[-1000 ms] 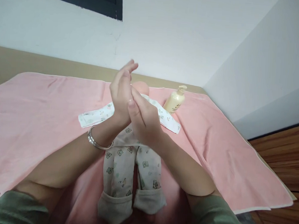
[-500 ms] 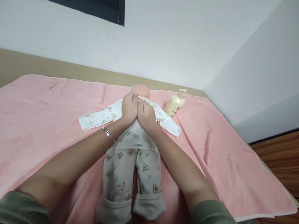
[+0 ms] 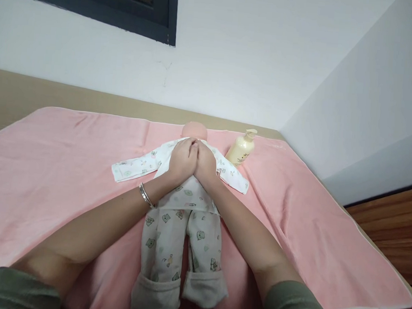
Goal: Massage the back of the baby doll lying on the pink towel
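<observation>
The baby doll (image 3: 189, 198) lay directly below and around the grip, stretched on a pink cloth (image 3: 70, 178), its long axis running straight away from the person. Its smooth, round head (image 3: 194, 130) was just beyond the hands, and the trousers (image 3: 170, 246), with their folded-up ends, pointed back toward the person between the two forearms. The left hand (image 3: 183, 162) and right hand (image 3: 206, 164) were cupped and pressed together over the chest of the printed shirt, on the doll's midline, so neither was clearly nearer to it. The fingertips were hidden; I could not tell whether anything was between the palms, or whether the hands touched the shirt. The sleeves spread out to either side. A cream pump bottle (image 3: 240, 151) stood just past the right-hand sleeve, nearer the right hand, while a silver bangle (image 3: 146, 195) circled the left wrist.
</observation>
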{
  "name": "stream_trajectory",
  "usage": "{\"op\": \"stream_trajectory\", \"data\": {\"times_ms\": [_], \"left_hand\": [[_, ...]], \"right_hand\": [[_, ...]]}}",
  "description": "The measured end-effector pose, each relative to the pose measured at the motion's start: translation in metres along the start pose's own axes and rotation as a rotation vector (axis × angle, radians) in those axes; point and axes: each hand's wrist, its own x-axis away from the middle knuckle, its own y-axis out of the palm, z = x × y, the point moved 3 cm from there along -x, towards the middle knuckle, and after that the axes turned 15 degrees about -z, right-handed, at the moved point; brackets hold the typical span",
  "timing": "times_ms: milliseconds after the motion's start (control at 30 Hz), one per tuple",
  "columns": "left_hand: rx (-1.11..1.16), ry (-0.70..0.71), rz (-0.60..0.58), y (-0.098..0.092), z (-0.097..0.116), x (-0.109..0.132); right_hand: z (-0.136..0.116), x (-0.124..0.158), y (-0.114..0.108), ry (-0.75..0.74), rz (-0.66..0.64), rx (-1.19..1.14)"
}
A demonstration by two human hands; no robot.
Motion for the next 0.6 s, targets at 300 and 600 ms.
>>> {"op": "stream_trajectory", "data": {"times_ms": [300, 600], "left_hand": [[-0.202, -0.105, -0.038, -0.011, -0.030, -0.005], [-0.019, -0.110, -0.010, -0.012, -0.038, -0.002]], "right_hand": [[0.008, 0.006, 0.003, -0.100, -0.053, 0.156], [-0.012, 0.020, 0.006, -0.234, -0.232, 0.329]]}}
